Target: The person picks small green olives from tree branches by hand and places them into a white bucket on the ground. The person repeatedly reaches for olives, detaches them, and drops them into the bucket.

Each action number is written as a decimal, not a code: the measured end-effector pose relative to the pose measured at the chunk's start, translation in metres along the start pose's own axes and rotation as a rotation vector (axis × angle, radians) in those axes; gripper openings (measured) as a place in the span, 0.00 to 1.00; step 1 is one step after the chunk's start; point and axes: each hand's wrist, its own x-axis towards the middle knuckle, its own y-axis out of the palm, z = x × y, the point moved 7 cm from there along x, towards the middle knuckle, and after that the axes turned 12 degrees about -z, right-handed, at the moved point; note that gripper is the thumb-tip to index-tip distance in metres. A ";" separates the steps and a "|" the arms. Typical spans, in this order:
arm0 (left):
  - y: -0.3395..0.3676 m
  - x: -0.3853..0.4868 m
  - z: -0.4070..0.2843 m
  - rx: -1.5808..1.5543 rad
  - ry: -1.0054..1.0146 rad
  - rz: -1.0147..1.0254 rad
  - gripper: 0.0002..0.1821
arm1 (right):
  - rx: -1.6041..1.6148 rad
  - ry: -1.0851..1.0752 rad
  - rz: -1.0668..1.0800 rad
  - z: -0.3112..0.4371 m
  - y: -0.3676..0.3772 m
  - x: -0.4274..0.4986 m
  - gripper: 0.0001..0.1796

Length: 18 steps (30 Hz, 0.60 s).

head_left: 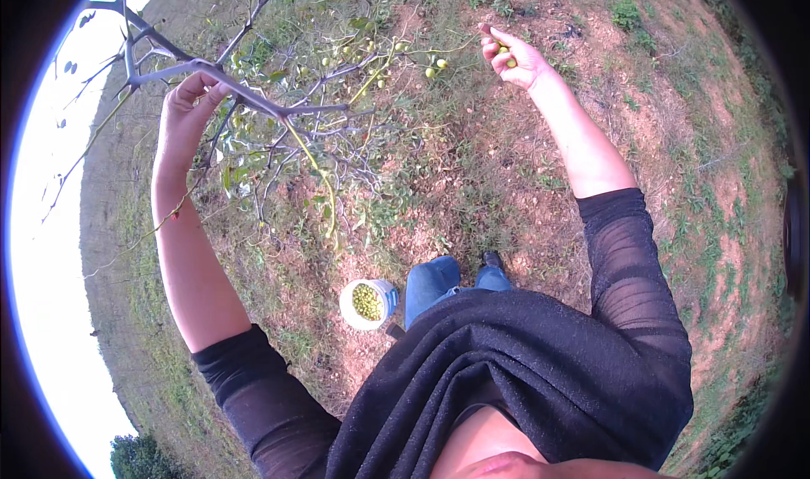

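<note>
My left hand (188, 102) grips a bare grey branch (250, 98) of a fruit tree at the upper left, thumb and fingers pinched around it. My right hand (516, 60) is raised at the upper right, its fingers curled over a few small yellow-green fruits (511, 63). The thumb and forefinger meet near the end of a thin green twig (443, 50); whether they touch it I cannot tell. Two more fruits (430, 73) hang from the branches left of that hand, and several others hang among the twigs further left.
A white bucket (347, 307) holding many similar fruits stands on the ground beside my jeans-clad leg (430, 284). Thin side branches (326, 178) spread between my arms. Below lies reddish soil (569, 131) with patches of grass and weeds.
</note>
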 end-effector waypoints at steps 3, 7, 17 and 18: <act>0.007 -0.007 -0.008 0.022 0.015 -0.009 0.10 | -0.447 -0.105 -0.016 0.004 0.026 -0.014 0.16; 0.013 -0.011 -0.016 0.148 0.028 -0.033 0.12 | -1.630 -0.554 -0.143 0.003 0.062 -0.011 0.25; 0.030 -0.022 -0.031 0.087 0.091 -0.029 0.12 | -2.003 -0.502 -0.009 -0.030 0.039 -0.001 0.24; 0.031 -0.022 -0.031 0.093 0.099 -0.030 0.13 | -1.937 -0.490 0.012 -0.034 0.036 -0.003 0.23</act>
